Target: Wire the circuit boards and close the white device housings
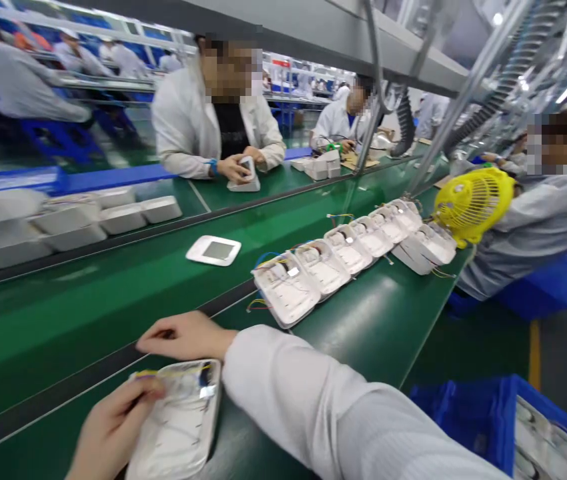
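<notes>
Bare and partly closed, the left hand holds a white plastic housing by its left rim, the fingertips beside a yellow wire. The right hand is just above the housing's top end, over the dark strip at the belt-side edge of the green workbench; its fingers curl loosely, and whether they hold anything cannot be told. The housing is open side up near that same edge, its lower end cut off from view.

Farther along the belt-side edge, a row of wired housings lies open, with a further pair toward the seat-side edge, just beside a yellow fan. Below that edge stands a blue crate with white parts in it. On the green conveyor belt lies a white panel with a grey display. Across the belt, a co-worker in a white coat holds a white device.
</notes>
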A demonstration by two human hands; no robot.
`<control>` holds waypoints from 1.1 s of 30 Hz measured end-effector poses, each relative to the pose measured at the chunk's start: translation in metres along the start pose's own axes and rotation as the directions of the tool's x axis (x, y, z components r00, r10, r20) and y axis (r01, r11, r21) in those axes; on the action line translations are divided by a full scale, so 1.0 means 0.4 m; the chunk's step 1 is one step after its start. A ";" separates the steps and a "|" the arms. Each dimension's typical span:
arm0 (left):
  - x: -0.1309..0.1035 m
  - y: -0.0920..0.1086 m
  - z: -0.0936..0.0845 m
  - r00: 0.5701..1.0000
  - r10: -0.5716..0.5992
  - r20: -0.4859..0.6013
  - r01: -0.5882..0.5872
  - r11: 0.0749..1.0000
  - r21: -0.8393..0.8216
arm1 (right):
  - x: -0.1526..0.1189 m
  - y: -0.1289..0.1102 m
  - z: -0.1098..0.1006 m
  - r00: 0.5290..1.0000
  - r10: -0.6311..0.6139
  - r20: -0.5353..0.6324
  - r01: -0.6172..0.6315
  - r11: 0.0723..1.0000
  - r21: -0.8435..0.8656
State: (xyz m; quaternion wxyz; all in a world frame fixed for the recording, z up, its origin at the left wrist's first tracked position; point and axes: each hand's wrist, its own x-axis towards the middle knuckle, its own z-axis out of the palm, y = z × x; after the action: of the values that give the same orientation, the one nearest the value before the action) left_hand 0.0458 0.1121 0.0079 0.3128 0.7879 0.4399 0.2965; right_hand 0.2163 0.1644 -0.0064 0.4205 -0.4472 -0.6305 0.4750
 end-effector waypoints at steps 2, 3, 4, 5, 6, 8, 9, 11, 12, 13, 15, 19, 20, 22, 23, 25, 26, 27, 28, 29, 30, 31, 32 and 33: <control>-0.003 -0.004 -0.004 1.000 0.021 0.015 -0.021 1.000 -0.015 | -0.003 -0.001 0.008 0.998 -0.001 -0.060 0.001 1.000 0.003; -0.003 -0.001 -0.003 0.999 0.044 0.028 -0.043 0.998 -0.035 | -0.003 -0.002 0.011 0.997 -0.008 -0.079 0.009 1.000 0.007; -0.004 0.002 -0.001 0.997 0.065 0.042 -0.062 0.996 -0.058 | -0.004 -0.004 0.014 0.996 -0.008 -0.089 0.009 1.000 0.009; -0.005 0.005 0.001 0.995 0.088 0.050 -0.084 0.994 -0.067 | -0.005 -0.007 0.017 0.996 -0.009 -0.089 0.010 1.000 0.011; -0.007 0.007 0.004 0.991 0.114 0.064 -0.110 0.992 -0.069 | -0.008 -0.010 0.019 0.996 -0.016 -0.092 0.015 1.000 -0.006; -0.013 0.007 0.007 0.983 0.158 0.098 -0.152 0.986 -0.064 | -0.014 -0.014 0.020 0.991 -0.063 -0.122 0.046 0.989 -0.139; -0.017 0.005 0.008 0.977 0.176 0.119 -0.169 0.983 -0.066 | -0.017 -0.015 0.019 0.984 -0.101 -0.149 0.064 0.970 -0.236; -0.022 0.005 0.009 0.969 0.196 0.150 -0.186 0.979 -0.081 | -0.015 -0.015 0.009 0.961 -0.175 -0.212 0.074 0.907 -0.414; -0.024 0.007 0.010 0.968 0.200 0.154 -0.188 0.978 -0.089 | -0.009 -0.014 0.000 0.950 -0.198 -0.243 0.064 0.882 -0.468; -0.024 0.009 0.011 0.968 0.200 0.152 -0.187 0.978 -0.095 | 0.000 -0.013 -0.011 0.939 -0.211 -0.273 0.048 0.864 -0.502; -0.024 0.016 0.015 0.975 0.182 0.129 -0.168 0.980 -0.110 | 0.031 -0.011 -0.040 0.918 -0.227 -0.325 0.011 0.835 -0.551; -0.016 0.020 0.018 0.989 0.092 0.113 -0.062 0.968 -0.245 | 0.118 -0.006 -0.102 0.882 -0.182 -0.434 -0.190 0.707 -0.682; -0.014 0.017 0.017 0.990 0.067 0.125 -0.027 0.955 -0.297 | 0.138 -0.003 -0.114 0.885 -0.123 -0.449 -0.271 0.647 -0.713; -0.007 0.011 0.011 0.985 0.034 0.168 0.036 0.918 -0.394 | 0.170 0.004 -0.129 0.892 -0.005 -0.452 -0.373 0.555 -0.743; -0.004 0.007 0.007 0.981 0.025 0.194 0.062 0.901 -0.429 | 0.181 0.007 -0.132 0.896 0.036 -0.443 -0.390 0.544 -0.743; 0.001 0.001 -0.001 0.969 0.028 0.247 0.093 0.881 -0.463 | 0.194 0.012 -0.132 0.902 0.058 -0.428 -0.384 0.558 -0.735; 0.002 -0.001 -0.004 0.961 0.034 0.274 0.102 0.880 -0.464 | 0.196 0.013 -0.130 0.902 0.057 -0.427 -0.381 0.567 -0.730; 0.001 -0.001 -0.007 0.953 0.039 0.301 0.107 0.884 -0.455 | 0.195 0.012 -0.128 0.902 0.054 -0.428 -0.377 0.581 -0.721; 0.000 0.000 -0.008 0.945 0.046 0.323 0.108 0.890 -0.443 | 0.192 0.008 -0.125 0.901 0.048 -0.432 -0.372 0.599 -0.709; -0.001 0.002 -0.008 0.940 0.053 0.338 0.104 0.897 -0.430 | 0.186 0.004 -0.123 0.898 0.040 -0.438 -0.365 0.623 -0.692; -0.003 0.004 -0.007 0.937 0.056 0.345 0.099 0.904 -0.417 | 0.177 -0.002 -0.121 0.895 0.030 -0.445 -0.354 0.652 -0.670; -0.004 0.005 -0.006 0.940 0.052 0.337 0.095 0.910 -0.405 | 0.167 -0.008 -0.119 0.892 0.019 -0.451 -0.339 0.686 -0.644; -0.004 0.004 -0.004 0.951 0.037 0.308 0.093 0.913 -0.397 | 0.155 -0.015 -0.115 0.892 0.009 -0.452 -0.318 0.723 -0.613; -0.002 0.000 -0.002 0.967 0.009 0.253 0.096 0.913 -0.398 | 0.141 -0.020 -0.110 0.894 0.002 -0.448 -0.292 0.761 -0.579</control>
State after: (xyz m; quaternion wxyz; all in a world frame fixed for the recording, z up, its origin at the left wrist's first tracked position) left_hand 0.0448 0.1116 0.0084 0.5291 0.7263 0.3433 0.2731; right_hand 0.2431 0.2275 0.0160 0.3316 -0.7028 -0.6089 0.1593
